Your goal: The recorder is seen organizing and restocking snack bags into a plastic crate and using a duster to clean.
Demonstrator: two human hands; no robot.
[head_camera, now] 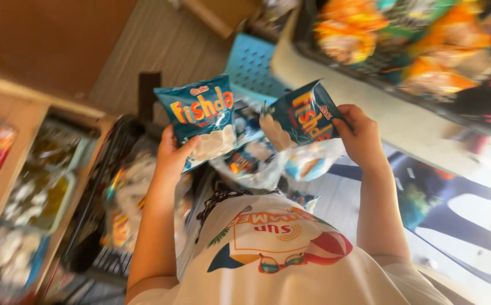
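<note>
Mid-frame, left hand [172, 155] clamps one blue snack bag [203, 118], right hand [358, 135] clamps a second blue bag [302, 118]. Hands apart, above a clear plastic sack [268, 166] of more bags.

You wear a white short-sleeved T-shirt [290, 265]; its printed chest graphic [282, 240] shows sunglasses, a striped ball and green leaves.

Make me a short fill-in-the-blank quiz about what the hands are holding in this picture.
1. Each hand holds one blue snack ____.
2. The left hand grips the left packet by its ____ edge.
3. The basket at top right holds mostly ____ packets.
4. The crate beyond the right packet, held by the right hand, is light ____.

Missing words: packet; lower; orange; blue
</note>
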